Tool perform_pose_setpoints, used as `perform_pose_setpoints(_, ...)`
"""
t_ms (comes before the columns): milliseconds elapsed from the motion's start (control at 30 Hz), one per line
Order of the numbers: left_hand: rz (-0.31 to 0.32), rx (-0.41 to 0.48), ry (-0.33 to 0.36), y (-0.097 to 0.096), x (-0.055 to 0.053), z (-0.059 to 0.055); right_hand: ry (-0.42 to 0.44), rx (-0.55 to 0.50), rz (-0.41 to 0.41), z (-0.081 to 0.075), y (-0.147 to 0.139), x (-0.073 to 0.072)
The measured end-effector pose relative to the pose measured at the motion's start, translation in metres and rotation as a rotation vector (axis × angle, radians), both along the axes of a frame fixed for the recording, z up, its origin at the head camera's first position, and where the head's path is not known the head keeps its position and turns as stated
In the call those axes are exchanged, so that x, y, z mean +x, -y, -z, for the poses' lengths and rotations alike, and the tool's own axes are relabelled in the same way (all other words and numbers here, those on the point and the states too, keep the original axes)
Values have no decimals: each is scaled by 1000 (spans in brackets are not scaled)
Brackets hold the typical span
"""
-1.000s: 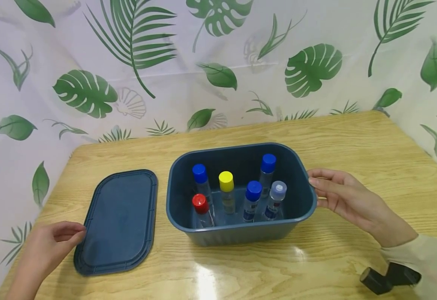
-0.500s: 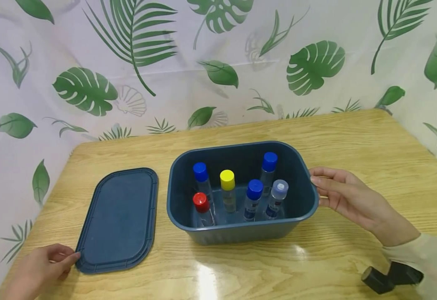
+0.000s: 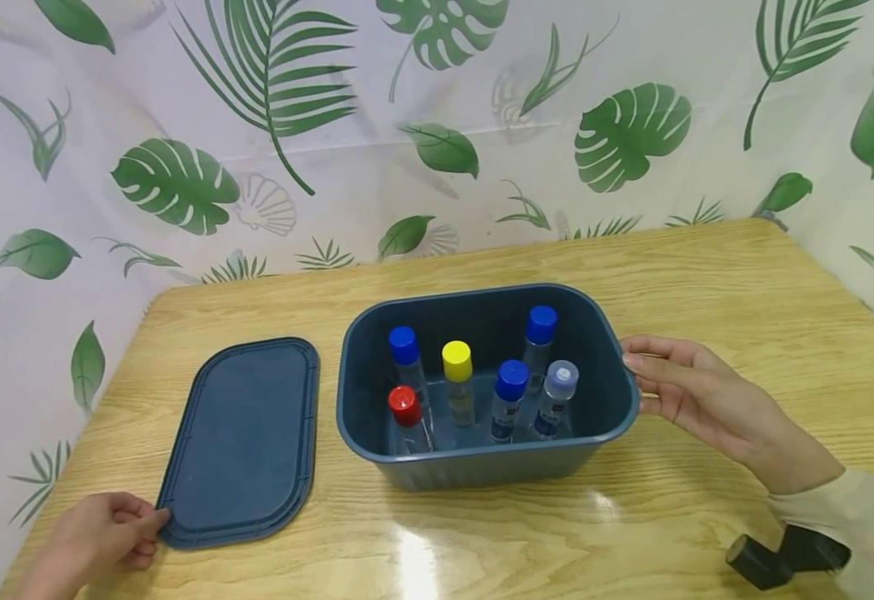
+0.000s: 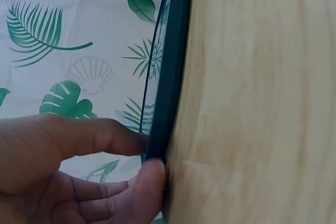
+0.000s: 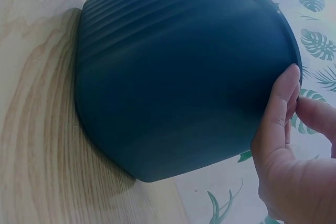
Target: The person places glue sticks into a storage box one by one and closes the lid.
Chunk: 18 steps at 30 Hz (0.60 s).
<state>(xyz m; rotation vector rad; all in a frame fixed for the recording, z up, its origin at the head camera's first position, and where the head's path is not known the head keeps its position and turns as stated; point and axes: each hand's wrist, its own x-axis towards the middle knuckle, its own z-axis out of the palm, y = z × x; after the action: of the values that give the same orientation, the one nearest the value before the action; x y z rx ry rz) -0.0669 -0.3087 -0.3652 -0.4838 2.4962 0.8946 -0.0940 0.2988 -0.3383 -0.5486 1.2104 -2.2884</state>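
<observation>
In the head view a dark blue plastic box (image 3: 481, 473) stands open-topped on the table. Inside it are several small clear bottles, capped in blue, yellow (image 3: 457, 361), red (image 3: 405, 406) and pale translucent blue. My right hand (image 3: 706, 400) pinches the box's right rim; the right wrist view has its fingers along the outer wall (image 5: 184, 77) and the thumb at the rim. Left of the box lies its matching lid (image 3: 245, 442), flat. With thumb and fingers my left hand (image 3: 110, 533) pinches the lid's near left corner, whose edge (image 4: 173, 56) runs upright through the left wrist view.
The wooden table (image 3: 676, 283) reaches back to a white cloth (image 3: 332, 192) printed with green leaves. A black object (image 3: 785, 557) lies near the right sleeve at the lower right. A strip of bare wood separates lid and box.
My left hand has moved nearer along the lid's left edge, from partway up to the near corner, and pinches it there. Right hand and box hold still.
</observation>
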Motion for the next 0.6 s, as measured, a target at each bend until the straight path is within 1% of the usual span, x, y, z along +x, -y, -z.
perform_pose_setpoints(133, -47, 64, 23, 0, -1, 1, 4, -4, 3, 0, 0, 0)
perform_pose_setpoints(267, -68, 163, 40, 4, 1, 1, 5, -7, 3, 0, 0, 1)
perform_pose_setpoints(333, -89, 210, 63, 6, 1, 1, 4, -6, 3, 0, 0, 0)
perform_pose_setpoints(467, -111, 283, 108, 12, 1, 2, 1, 3, 5, 1, -1, 0)
perform_pose_setpoints(533, -116, 360, 118, 16, 0, 4, 2, 7, 5, 1, -1, 1)
perform_pose_setpoints(600, -81, 480, 138, 23, 0, 5, 5, 9, 5, 1, -1, 1)
